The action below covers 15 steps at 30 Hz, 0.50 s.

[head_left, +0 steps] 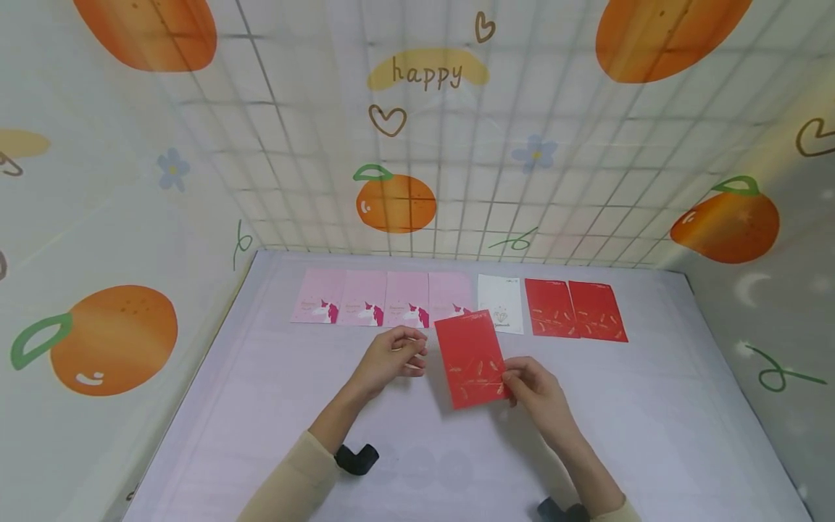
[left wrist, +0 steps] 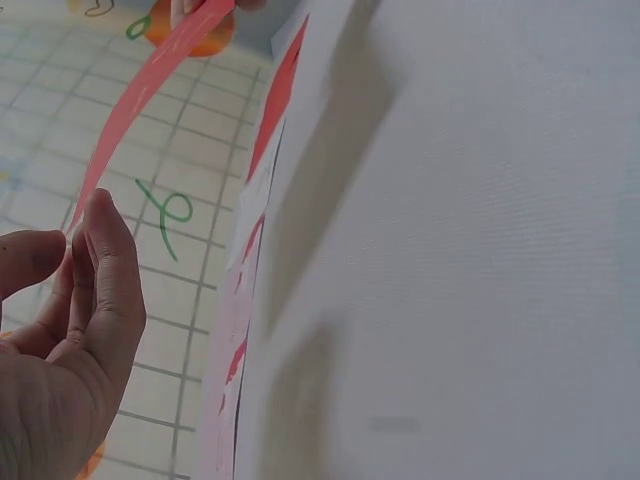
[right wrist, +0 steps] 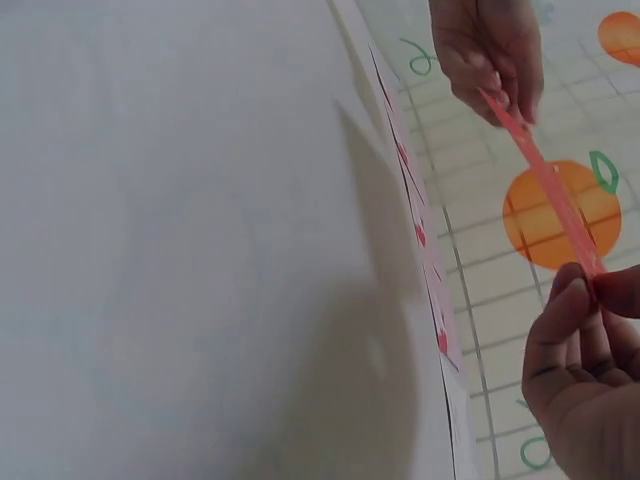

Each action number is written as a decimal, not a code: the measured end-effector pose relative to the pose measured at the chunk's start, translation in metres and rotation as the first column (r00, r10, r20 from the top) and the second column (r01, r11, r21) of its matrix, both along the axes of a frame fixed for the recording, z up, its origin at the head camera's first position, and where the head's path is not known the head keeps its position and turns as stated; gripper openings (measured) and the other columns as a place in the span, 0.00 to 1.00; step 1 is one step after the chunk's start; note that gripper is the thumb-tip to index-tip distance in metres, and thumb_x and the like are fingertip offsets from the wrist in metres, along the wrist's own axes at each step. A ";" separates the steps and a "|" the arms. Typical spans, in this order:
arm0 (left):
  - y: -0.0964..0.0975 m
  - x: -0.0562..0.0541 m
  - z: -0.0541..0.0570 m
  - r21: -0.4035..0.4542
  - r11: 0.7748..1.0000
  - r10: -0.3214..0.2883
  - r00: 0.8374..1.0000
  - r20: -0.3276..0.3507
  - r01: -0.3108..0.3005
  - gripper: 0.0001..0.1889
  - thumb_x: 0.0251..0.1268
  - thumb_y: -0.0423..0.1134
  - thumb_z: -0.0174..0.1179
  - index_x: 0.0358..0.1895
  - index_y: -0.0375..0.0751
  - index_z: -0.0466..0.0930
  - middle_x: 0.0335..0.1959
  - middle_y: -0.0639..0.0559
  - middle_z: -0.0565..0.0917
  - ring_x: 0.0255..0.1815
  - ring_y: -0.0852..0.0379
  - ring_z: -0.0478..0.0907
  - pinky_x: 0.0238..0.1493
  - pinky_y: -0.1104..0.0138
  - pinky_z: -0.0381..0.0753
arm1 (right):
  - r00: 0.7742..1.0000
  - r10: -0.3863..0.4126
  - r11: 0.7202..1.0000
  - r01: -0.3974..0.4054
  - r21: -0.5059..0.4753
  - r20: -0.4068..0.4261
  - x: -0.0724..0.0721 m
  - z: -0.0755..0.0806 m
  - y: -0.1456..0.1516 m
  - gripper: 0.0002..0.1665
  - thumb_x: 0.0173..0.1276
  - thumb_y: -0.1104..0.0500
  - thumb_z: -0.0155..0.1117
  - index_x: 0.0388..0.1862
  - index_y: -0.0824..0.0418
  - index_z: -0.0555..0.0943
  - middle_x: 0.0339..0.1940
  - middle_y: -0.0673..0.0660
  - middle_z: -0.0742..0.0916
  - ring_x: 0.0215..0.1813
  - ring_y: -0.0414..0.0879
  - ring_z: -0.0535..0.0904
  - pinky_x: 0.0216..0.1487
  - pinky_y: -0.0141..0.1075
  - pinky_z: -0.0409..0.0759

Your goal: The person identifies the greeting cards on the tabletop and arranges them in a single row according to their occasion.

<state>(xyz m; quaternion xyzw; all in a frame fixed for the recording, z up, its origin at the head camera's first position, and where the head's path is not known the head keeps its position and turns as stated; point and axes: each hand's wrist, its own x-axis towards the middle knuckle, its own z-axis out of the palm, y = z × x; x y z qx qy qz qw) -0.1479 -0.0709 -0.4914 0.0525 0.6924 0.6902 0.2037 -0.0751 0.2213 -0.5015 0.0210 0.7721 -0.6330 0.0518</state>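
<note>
My right hand (head_left: pixel 540 397) pinches a red card (head_left: pixel 471 359) with gold leaf-like prints by its lower right edge, between thumb and fingers. The card is raised off the table and slightly tilted. To its left, my left hand (head_left: pixel 391 357) hovers with loosely bent fingers, a small gap from the card in the head view. Seen from the left wrist, the card's thin edge (left wrist: pixel 140 95) runs toward the left fingertips. Behind the hands lie pink unicorn cards (head_left: pixel 362 290), a white card (head_left: pixel 501 293) and two red cards (head_left: pixel 551 301), all in a row.
The pale table (head_left: pixel 652 420) is enclosed by a curtain (head_left: pixel 313 159) printed with oranges, hearts and grid lines. Dark bands (head_left: pixel 357 460) sit at both wrists. The raised card overlaps the view of the row's middle.
</note>
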 end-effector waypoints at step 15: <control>-0.004 0.005 -0.011 -0.018 1.000 -0.014 1.000 0.016 0.014 0.17 0.75 0.40 0.58 0.58 0.31 0.75 0.49 0.28 0.80 0.46 0.32 0.82 0.43 0.59 0.86 | 0.978 -0.198 0.969 0.205 0.138 -0.058 -0.015 0.006 0.066 0.22 0.75 0.48 0.60 0.61 0.59 0.75 0.47 0.59 0.82 0.40 0.65 0.80 0.39 0.37 0.84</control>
